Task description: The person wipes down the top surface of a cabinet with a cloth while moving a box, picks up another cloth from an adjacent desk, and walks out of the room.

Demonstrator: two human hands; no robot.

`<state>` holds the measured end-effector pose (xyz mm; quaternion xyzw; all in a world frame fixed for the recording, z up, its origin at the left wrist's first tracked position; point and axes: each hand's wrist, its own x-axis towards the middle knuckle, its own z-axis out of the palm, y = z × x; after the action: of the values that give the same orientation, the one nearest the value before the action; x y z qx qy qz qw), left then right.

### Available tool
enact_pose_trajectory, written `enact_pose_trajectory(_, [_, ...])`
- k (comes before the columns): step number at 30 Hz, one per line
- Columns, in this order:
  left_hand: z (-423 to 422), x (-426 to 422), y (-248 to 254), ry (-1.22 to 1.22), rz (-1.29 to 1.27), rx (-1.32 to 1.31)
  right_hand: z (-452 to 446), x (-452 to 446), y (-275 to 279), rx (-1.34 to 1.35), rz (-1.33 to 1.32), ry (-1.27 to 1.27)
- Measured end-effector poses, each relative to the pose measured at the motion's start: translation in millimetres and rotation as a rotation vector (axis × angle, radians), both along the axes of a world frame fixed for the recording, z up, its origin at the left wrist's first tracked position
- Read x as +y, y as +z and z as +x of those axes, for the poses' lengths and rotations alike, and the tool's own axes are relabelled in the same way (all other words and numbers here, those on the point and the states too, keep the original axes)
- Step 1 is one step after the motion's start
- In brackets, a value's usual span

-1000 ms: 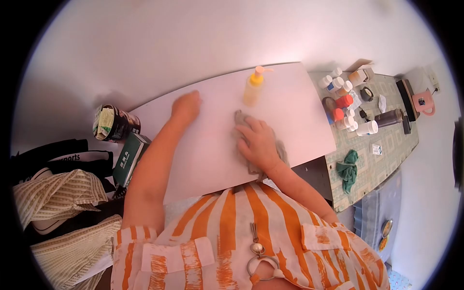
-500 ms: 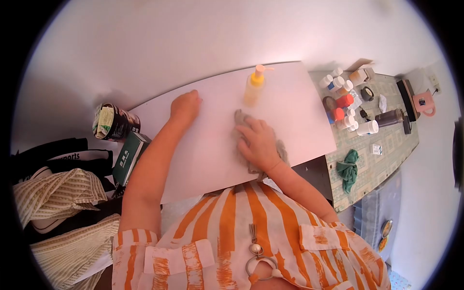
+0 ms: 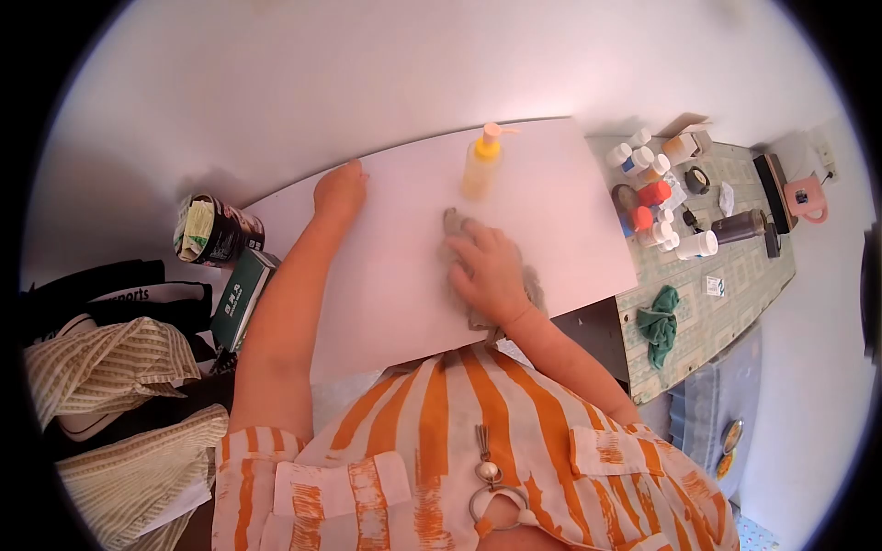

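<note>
My left hand (image 3: 340,191) is curled closed on the white tabletop (image 3: 395,303), close to its back left edge; its palm side is hidden, so I cannot see whether anything is in it. My right hand (image 3: 487,274) presses on a crumpled grey cloth (image 3: 454,223), with its thumb and fingers bent over it. The cloth spreads out beneath and on both sides of that hand. Just behind it, a clear pump bottle (image 3: 480,174) with a yellow collar and pink pump stands upright.
Left of the tabletop are a dark tub (image 3: 231,231) of papers, a green box (image 3: 244,298) and striped fabric (image 3: 119,367). On the right, a patterned table (image 3: 707,317) holds several pill bottles, a dark flask (image 3: 738,226), a green cloth (image 3: 659,326) and a pink mug (image 3: 806,197).
My left hand has moved a little left and back along the tabletop, still curled. My right hand and the grey cloth have hardly moved.
</note>
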<state>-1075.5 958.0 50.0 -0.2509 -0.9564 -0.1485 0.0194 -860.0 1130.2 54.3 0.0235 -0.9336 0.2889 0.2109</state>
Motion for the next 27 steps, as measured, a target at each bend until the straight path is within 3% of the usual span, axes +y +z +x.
enact_pose_trajectory(4, [15, -7, 5, -0.074, -0.012, -0.102, -1, -1, -1, 0.022, -0.005, 0.0])
enact_pose_trajectory(13, [14, -8, 8, -0.001, -0.024, -0.141, -2, 1, -4, 0.031, -0.006, 0.005])
enact_pose_trajectory(27, [17, -13, 5, 0.06, 0.001, -0.004, -5, -2, 4, -0.097, -0.008, 0.057])
